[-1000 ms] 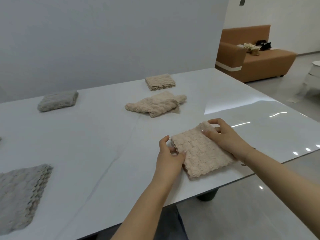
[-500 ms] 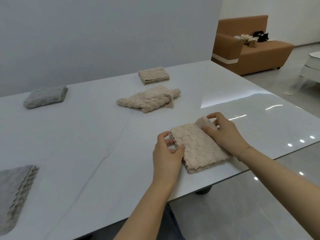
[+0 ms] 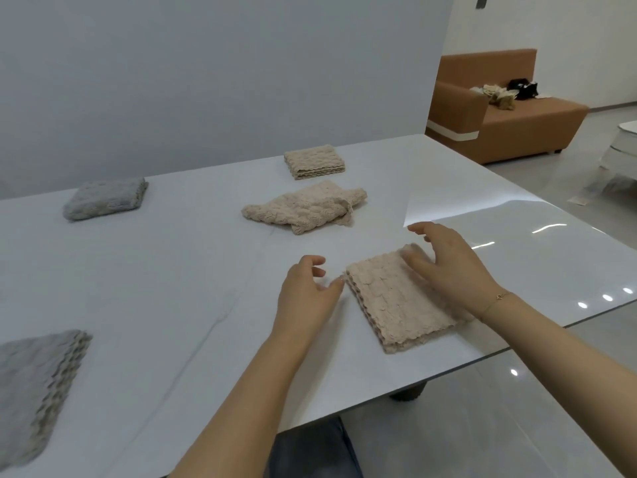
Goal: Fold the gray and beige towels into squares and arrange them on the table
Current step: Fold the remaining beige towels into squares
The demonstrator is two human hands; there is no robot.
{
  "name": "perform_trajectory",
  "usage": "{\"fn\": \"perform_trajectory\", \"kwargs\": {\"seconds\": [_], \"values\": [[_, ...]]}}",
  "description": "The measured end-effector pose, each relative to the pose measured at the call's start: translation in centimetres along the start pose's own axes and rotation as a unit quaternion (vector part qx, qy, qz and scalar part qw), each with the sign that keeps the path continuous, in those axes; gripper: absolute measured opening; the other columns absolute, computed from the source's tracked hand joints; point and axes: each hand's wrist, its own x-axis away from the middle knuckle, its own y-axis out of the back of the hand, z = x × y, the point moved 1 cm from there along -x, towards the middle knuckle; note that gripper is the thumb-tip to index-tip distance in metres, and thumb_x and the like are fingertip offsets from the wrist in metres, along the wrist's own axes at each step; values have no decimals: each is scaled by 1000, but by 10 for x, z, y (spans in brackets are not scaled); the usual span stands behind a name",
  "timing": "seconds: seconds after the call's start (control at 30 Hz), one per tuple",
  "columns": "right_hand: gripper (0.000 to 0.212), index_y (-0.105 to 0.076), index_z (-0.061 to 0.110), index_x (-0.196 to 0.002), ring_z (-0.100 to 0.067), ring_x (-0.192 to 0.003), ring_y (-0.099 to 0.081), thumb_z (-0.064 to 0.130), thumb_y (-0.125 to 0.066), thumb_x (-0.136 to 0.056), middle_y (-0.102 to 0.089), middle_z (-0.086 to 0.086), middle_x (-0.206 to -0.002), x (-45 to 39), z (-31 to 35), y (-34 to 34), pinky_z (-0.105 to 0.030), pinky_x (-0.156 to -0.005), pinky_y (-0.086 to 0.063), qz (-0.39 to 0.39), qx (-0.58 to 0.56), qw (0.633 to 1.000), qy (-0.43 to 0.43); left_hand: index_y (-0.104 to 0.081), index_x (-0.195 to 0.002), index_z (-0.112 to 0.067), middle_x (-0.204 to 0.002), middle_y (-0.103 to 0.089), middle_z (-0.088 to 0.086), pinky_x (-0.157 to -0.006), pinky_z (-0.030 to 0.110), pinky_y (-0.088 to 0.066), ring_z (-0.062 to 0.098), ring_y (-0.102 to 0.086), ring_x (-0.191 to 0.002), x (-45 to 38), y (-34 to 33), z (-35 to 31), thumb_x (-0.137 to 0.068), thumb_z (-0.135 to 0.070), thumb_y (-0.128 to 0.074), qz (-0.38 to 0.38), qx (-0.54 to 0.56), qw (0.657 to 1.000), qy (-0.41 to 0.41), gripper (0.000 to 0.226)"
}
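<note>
Left hand (image 3: 306, 298): fingers (image 3: 315, 261) loosely curled, nothing held. Thumb tip just beside the near-left corner of the folded towel (image 3: 403, 305); could not tell if touching. Right hand (image 3: 451, 270): fingers (image 3: 418, 228) spread and blurred, above the far corner of the same towel, gripped nothing. Contact with the cloth could not be told.

Folded towel lay flat on the bench (image 3: 172, 270), between the two hands, mostly under the right palm and wrist, its layered wavy edge turned toward the left fingers. Beyond both sets of fingers lay the loose towel (image 3: 303, 208), not yet folded; farther beyond it, a beige square (image 3: 313, 162). Far to the left of the left fingers, a gray square (image 3: 103, 198); nearer, at the frame edge, a gray towel (image 3: 34, 384), cut off by the frame.

Possible trouble, as judged:
- Right wrist, if drawn back low, could drag the top layer and open the fold.
- Layers looked thick and springy, so the corner under the right fingers could lift once left alone.
- Towel sat near the bench edge on the wrist side; a pull toward the body could slide it off.
- Shape seemed longer than wide, so perhaps not a true square.
- Reach for the loose towel could brush the folded one out of line.
</note>
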Motion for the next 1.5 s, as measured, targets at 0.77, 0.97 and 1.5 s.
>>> {"fn": "perform_trajectory", "kwargs": {"seconds": [0.77, 0.97, 1.5], "values": [[23, -63, 13, -102, -10, -100, -50, 4, -61, -82, -60, 3, -105, -131, 44, -113, -2, -85, -30, -129, -148, 980, 40, -69, -101, -20, -89, -58, -4, -74, 31, -43, 15, -51, -83, -154, 21, 54, -91, -38, -56, -102, -242, 947, -187, 24], [27, -62, 14, -106, -13, -102, -52, 6, -65, -80, -56, 5, -105, -128, 53, -116, -18, -88, -37, -85, -156, 983, 41, -68, -79, -17, -71, -52, -7, -63, 32, -42, 14, -49, -66, -143, 35, 60, -90, -27, -60, -130, -209, 950, -192, 17], [12, -66, 22, -98, -2, -98, -58, 21, -67, -87, -64, 12, -100, -97, 90, -125, -24, -90, -47, 119, -198, 966, 112, -60, -67, -29, -65, -58, -17, -82, 23, -32, 3, -53, -71, -58, 98, 71, -84, -43, -53, -98, -204, 966, -124, 23]]}}
